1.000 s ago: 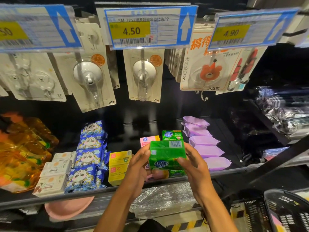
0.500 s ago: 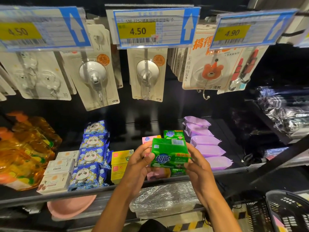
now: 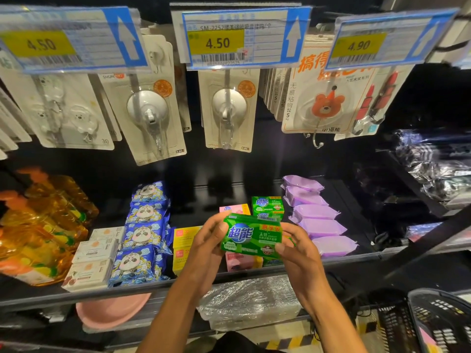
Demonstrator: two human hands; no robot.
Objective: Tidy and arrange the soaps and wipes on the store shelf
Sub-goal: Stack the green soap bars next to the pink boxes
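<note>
A green soap bar is held in front of the shelf, label facing me. My left hand grips its left end and my right hand grips its right end. Behind it on the black shelf stand more green soaps, pink soaps and yellow soap boxes. A row of purple wipe packs lies to the right. Blue panda wipe packs and white soap boxes fill the left side.
Orange bottles stand at the far left. Hook cards and price tags hang above. A pink basin and a plastic-wrapped bundle sit on the lower shelf. A black basket is at bottom right.
Both hands have turned the green soap so its printed front faces me instead of its barcode side. It sits a little to the right of before.
</note>
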